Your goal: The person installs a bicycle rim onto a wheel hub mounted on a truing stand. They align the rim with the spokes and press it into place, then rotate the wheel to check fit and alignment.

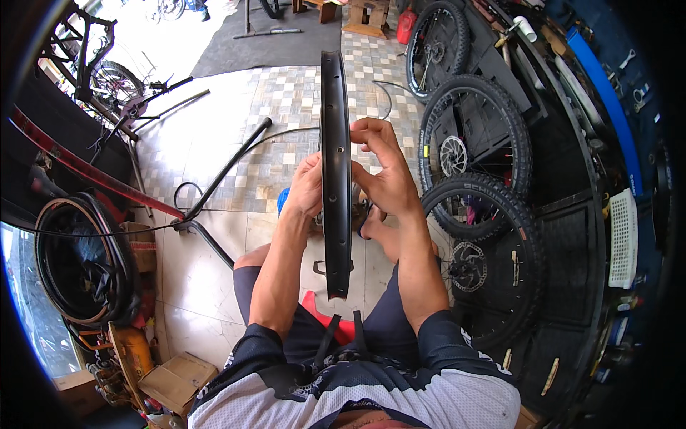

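While the rim (pixel 334 171) is bare outside, work looks unfinished; left hand (pixel 304 187) and right hand (pixel 389 182) flank it, but their grip I cannot tell.

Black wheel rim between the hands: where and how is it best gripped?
Probably by the near end of the black wheel rim, coming from the wearer's side and pinching across its two sidewalls. It shows narrow and edge-on, sidewalls facing left and right, and that end looks bare. Its middle is flanked by the left hand and right hand.
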The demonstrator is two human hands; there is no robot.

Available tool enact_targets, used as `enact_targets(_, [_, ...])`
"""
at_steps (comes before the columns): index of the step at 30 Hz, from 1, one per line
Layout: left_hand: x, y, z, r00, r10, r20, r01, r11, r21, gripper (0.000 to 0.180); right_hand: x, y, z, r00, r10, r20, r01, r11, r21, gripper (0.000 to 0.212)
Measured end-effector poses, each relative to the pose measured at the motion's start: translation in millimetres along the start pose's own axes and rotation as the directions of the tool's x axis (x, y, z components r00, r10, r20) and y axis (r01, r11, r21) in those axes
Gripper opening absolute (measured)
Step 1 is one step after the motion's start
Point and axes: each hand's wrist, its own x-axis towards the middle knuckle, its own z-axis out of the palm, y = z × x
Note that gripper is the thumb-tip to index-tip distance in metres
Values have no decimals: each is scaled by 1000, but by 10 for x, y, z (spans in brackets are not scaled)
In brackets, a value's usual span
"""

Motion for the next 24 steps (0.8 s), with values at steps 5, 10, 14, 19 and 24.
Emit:
enact_targets(5, [33,13,90,993,-39,-108,44,998,39,27,9,50,-68,995,-49,87,55,996,-65,35])
enact_targets(10, [51,4,91,995,-18,-97,22,999,44,23,26,60,-49,997,-18,76,26,994,-107,33])
enact_targets(14, [65,-10,71,994,-29,-103,35,998,55,24,24,67,-33,998,-31,49,39,982,-187,30])
enact_targets(19, [18,37,87,993,83,-80,-71,988,136,30,57,49,16,1000,-18,-22,12,966,-257,32])
enact_targets(24, [-446,40,129,924,265,-276,-199,949,245,46,109,15,99,993,37,-109,-48,994,-101,33])
